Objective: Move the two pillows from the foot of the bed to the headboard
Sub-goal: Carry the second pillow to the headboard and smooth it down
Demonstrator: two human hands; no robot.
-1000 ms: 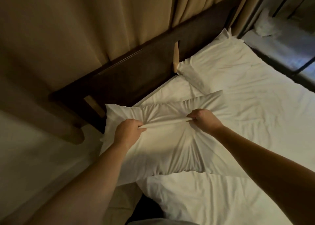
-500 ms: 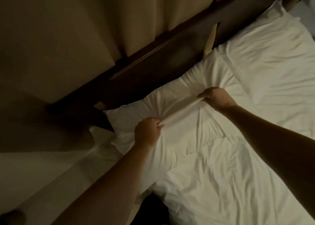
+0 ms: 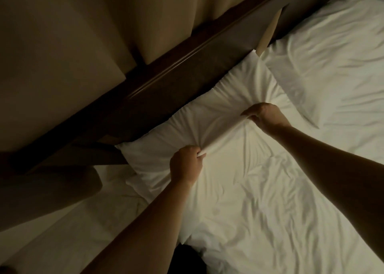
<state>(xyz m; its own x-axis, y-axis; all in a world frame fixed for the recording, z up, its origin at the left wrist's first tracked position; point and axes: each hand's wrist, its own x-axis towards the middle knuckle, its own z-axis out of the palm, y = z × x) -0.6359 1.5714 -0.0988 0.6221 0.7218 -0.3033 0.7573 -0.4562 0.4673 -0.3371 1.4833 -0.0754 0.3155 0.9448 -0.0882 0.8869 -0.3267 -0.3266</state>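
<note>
A white pillow (image 3: 209,109) lies on the bed with its far edge against the dark wooden headboard (image 3: 187,66). My left hand (image 3: 185,163) and my right hand (image 3: 264,115) each pinch a ridge of its cover, which is pulled taut between them. A second white pillow (image 3: 332,51) lies flat at the upper right, also along the headboard and touching the first pillow's corner.
A rumpled white sheet (image 3: 280,201) covers the mattress in front of the pillows. Beige curtains (image 3: 104,24) hang behind the headboard. The bed's left edge drops off beside my left arm, with a pale floor (image 3: 52,232) and a dark gap at the bottom.
The held pillow has moved forward from mid-air onto the bed against the headboard. Both hands have kept their hold and the view has tilted closer to the headboard.
</note>
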